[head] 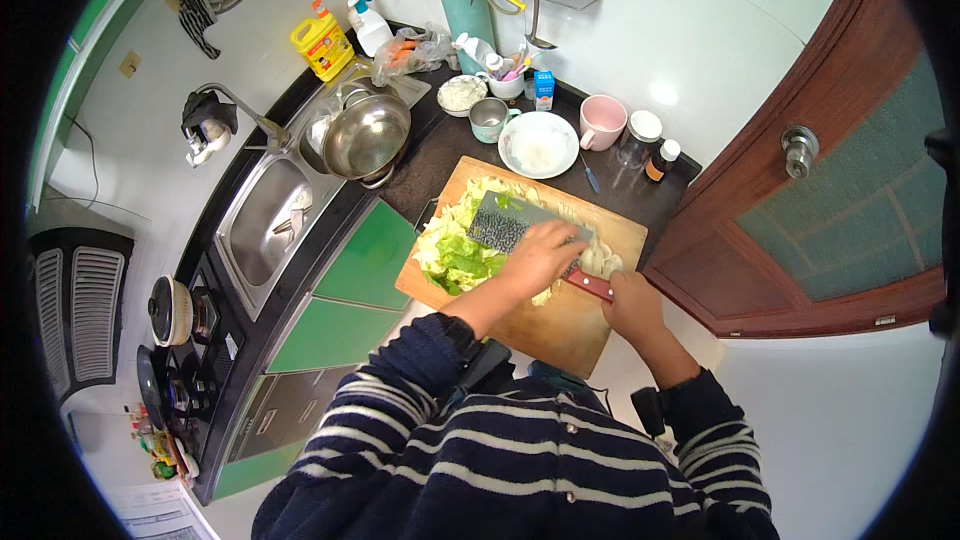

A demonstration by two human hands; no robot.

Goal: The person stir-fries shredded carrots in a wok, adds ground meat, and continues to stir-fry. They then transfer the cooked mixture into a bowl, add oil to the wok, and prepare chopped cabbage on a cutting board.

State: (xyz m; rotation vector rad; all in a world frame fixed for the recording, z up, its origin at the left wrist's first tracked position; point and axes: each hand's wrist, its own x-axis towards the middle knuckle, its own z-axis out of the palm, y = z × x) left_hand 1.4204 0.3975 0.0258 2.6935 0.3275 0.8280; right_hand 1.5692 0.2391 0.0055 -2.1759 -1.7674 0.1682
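A wooden cutting board lies at the counter's edge before me. My right hand is closed around the red-brown handle of a cleaver, whose broad blade lies nearly flat over the board. My left hand rests on the blade, near its handle end, with the fingers spread a little. Chopped green leafy vegetable is heaped on the left part of the board, beside the blade. Pale sliced pieces lie at the right, close to both hands. What lies beneath the blade is hidden.
Beyond the board stand a white plate, a pink mug, a metal cup, a bowl of white food and a glass jar. Left are a steel pan and the sink. A wooden door stands right.
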